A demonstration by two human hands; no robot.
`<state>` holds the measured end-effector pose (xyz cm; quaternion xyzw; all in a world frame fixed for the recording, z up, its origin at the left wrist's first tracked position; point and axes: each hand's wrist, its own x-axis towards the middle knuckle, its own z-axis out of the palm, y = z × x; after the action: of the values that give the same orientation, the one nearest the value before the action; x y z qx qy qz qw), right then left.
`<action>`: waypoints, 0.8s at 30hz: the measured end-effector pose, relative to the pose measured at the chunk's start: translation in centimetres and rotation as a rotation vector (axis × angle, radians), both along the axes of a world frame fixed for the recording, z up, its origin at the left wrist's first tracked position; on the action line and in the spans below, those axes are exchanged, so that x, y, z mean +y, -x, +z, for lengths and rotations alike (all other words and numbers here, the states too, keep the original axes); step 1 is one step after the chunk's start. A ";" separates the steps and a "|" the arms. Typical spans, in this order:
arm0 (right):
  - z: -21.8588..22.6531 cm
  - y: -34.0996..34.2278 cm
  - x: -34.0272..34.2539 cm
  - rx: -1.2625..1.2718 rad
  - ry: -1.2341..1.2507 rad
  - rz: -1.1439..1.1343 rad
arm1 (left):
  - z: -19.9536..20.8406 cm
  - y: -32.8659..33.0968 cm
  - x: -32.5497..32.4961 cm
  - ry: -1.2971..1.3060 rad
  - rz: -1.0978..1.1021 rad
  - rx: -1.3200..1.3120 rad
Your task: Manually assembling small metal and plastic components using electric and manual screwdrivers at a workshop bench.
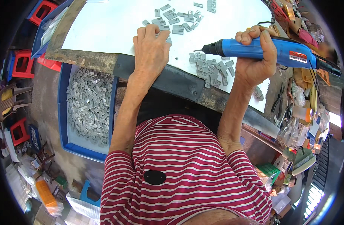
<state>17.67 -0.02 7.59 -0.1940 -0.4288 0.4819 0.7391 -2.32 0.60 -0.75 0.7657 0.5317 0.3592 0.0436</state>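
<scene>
Head: label (298,57) on blue tool (283,49)

Red stools (29,63) and a blue stool (84,192)

Shirt (187,150): deep red with thin white stripes, running crosswise and bowing over the front
Sleeves (118,176): same striped cloth, loose and creased, ending around the elbows
Mark (155,177): a black oval on the shirt front (patch or print, hard to tell)
Neckline (207,208): a wide curve
Forearms (127,108): bare from sleeve ends to wrists
Hands (151,52): bare, both of them
</scene>
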 end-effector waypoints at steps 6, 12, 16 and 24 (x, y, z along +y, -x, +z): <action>0.2 -0.3 -0.5 -0.022 0.003 -0.032 | 0.0 -0.6 0.5 -0.002 -0.031 0.053; -0.1 -0.1 -0.5 0.038 0.034 -0.025 | 0.0 -0.2 0.0 0.005 -0.105 0.080; 0.0 -0.1 -0.6 0.028 0.037 -0.058 | 0.1 -0.2 -0.2 0.026 -0.215 0.054; -0.1 0.0 -0.6 -0.024 0.008 -0.122 | 0.4 -1.6 -1.3 -0.047 -0.088 0.059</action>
<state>17.68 -0.65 7.53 -0.2285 -0.4230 0.4354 0.7611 -0.77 -0.66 -0.32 0.7996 0.4899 0.3465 0.0257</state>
